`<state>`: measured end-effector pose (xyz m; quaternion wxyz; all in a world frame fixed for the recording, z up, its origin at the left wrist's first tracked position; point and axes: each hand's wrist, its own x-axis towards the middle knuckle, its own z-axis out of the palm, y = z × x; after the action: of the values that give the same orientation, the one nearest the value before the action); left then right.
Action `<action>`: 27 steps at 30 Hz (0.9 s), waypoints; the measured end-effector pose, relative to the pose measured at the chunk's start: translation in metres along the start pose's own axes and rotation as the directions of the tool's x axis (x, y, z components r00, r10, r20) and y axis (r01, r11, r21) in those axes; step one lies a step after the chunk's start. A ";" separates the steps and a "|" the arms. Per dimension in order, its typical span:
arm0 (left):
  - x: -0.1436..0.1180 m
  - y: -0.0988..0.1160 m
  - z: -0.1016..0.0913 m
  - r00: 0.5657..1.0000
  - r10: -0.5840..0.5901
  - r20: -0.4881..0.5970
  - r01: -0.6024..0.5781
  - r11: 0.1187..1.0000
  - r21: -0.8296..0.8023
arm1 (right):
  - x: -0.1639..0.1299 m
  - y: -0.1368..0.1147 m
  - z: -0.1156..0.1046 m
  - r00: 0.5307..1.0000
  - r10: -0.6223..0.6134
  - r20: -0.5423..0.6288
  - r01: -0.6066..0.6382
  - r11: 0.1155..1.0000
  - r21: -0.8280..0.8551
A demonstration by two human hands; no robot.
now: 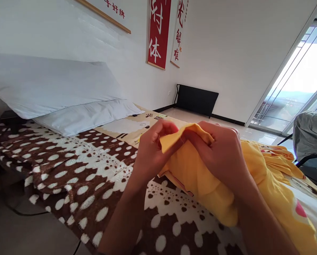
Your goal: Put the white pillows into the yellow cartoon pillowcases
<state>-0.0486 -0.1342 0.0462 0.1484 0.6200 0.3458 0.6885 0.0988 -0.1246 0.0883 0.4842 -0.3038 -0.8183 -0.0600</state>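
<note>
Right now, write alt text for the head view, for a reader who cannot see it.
Both hands, left hand and right hand, pinch a corner of a yellow cloth above a bed. The bed is covered by a brown and white spotted blanket, with two white pillows by the wall and red banners hanging above.
</note>
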 end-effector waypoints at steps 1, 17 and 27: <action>0.001 0.001 -0.002 0.999 -0.007 0.037 0.007 1.000 -0.007 | 0.000 0.000 0.000 1.000 -0.014 -0.003 0.014 1.000 -0.006; 0.003 -0.002 -0.022 0.935 -0.209 0.286 0.259 0.955 -0.148 | -0.003 0.001 -0.011 0.986 0.087 0.143 -0.069 0.990 -0.126; 0.006 -0.005 -0.019 0.945 -0.215 0.245 0.298 0.875 -0.380 | -0.031 0.040 -0.038 0.967 -0.071 0.243 0.156 0.923 -0.351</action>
<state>-0.0688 -0.1323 0.0472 0.3994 0.5873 0.2559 0.6558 0.1604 -0.1205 0.0743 0.3182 -0.3456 -0.8586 -0.2054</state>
